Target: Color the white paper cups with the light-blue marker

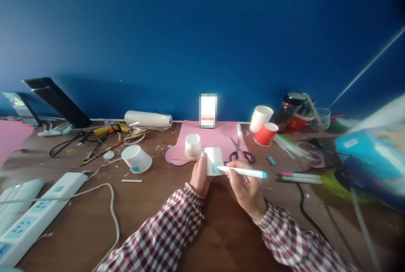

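My left hand (201,176) is wrapped round a white paper cup (214,156), held upside down above the near edge of a pink sheet (218,130). Blue colouring shows low on the cup's side. Between the fingers of my right hand (245,187) is a white marker (245,171) with a blue end, its tip at the coloured patch. Just behind the held cup, another white paper cup (193,146) stands upside down. Scissors (241,152) with dark handles lie spread on the sheet, and a blue marker cap (271,160) rests to the right.
A blue-marked cup (136,159) stands at left, near a power strip (41,217) and its cable. Red cup (266,134) and white cup (261,119) sit at back right. Two markers (300,178) lie right of my hand. A white-screened device (208,110) leans on the wall.
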### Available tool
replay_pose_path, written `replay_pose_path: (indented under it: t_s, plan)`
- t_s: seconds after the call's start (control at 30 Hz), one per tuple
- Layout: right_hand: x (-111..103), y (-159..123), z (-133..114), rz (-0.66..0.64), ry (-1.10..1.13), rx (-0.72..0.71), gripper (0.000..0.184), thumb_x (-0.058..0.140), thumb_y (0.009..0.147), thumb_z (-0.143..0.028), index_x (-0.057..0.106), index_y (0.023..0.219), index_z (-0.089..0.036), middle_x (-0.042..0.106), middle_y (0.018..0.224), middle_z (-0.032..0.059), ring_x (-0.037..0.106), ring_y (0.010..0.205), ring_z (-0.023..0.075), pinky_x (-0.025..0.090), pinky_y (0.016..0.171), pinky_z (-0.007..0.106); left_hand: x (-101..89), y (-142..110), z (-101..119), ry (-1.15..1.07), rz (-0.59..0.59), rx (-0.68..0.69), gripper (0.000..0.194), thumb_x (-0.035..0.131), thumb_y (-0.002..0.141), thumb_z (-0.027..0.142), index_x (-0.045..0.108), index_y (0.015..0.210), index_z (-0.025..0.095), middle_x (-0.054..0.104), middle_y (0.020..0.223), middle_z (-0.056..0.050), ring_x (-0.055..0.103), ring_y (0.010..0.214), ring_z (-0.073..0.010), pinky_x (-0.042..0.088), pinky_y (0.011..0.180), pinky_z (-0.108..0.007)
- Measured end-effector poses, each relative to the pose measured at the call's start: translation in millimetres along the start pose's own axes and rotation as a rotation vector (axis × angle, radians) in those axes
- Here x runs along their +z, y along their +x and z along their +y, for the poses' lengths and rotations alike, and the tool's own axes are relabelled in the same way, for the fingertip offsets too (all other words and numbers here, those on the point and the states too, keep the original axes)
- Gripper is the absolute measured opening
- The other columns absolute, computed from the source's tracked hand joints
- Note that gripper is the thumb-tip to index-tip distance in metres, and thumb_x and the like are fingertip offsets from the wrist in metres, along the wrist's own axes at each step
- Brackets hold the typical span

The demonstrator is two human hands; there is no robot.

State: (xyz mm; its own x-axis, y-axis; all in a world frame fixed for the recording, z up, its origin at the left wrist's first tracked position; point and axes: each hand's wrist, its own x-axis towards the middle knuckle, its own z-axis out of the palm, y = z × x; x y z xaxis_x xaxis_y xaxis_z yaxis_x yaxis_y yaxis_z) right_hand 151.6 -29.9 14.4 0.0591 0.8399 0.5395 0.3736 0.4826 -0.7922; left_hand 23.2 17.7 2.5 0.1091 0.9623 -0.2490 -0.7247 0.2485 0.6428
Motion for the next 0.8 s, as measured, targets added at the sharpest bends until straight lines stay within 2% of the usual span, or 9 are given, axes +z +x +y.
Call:
replay_pose_path:
  t_s: [0.13,0.23,0.37,0.6,0.8]
  plan:
    - [-0.6,0.3,0.0,0.022,-0.008,-0.053,0.014,0.053,0.096,-0.023,0.063,0.105,-0.021,0.068,0.091,0.0055,0.068,0.077,0.0174,0.057,0.069,0.03,0.4,0.8,3.1,-0.055,0.039,-0.04,0.03,0.067,0.084,0.041,0.063,0.092,0.013,0.065,0.075,-0.003,0.061,0.065,-0.0143,0.051,0.061,-0.026]
    - [-1.7,1.9,-2.4,0.028,-0.022,-0.075,0.013,0.054,0.095,-0.022,0.065,0.103,-0.021,0.068,0.091,0.0058,0.067,0.078,0.0178,0.057,0.071,0.031,-0.2,0.3,4.4,-0.05,0.026,-0.044,0.024,0.062,0.088,0.037,0.062,0.093,0.013,0.065,0.077,-0.005,0.063,0.068,-0.0168,0.053,0.064,-0.029]
    - [-2.5,4.1,-6.6,0.039,0.006,-0.046,0.012,0.056,0.093,-0.022,0.066,0.1,-0.019,0.07,0.089,0.0065,0.067,0.076,0.0177,0.056,0.066,0.03,-1.3,-0.4,4.7,-0.023,-0.022,-0.02,0.027,0.064,0.086,0.036,0.063,0.095,0.011,0.067,0.081,-0.007,0.064,0.073,-0.0191,0.054,0.067,-0.031]
    - [-4.5,3.6,-2.5,0.056,-0.03,0.007,0.007,0.056,0.093,-0.026,0.06,0.096,-0.02,0.064,0.078,0.0022,0.061,0.065,0.0152,0.052,0.061,0.028,-0.2,-0.5,3.9,0.003,-0.013,-0.029,0.039,0.068,0.084,0.043,0.063,0.104,0.01,0.068,0.09,-0.01,0.065,0.079,-0.0191,0.056,0.071,-0.032]
    - [-4.5,1.9,1.4,0.034,-0.039,0.01,0.007,0.057,0.094,-0.027,0.06,0.093,-0.02,0.062,0.076,0.0011,0.06,0.066,0.015,0.051,0.061,0.027,0.9,-1.0,2.7,0.013,-0.012,-0.01,0.041,0.072,0.08,0.047,0.065,0.098,0.01,0.067,0.083,-0.006,0.063,0.073,-0.0159,0.055,0.067,-0.028]
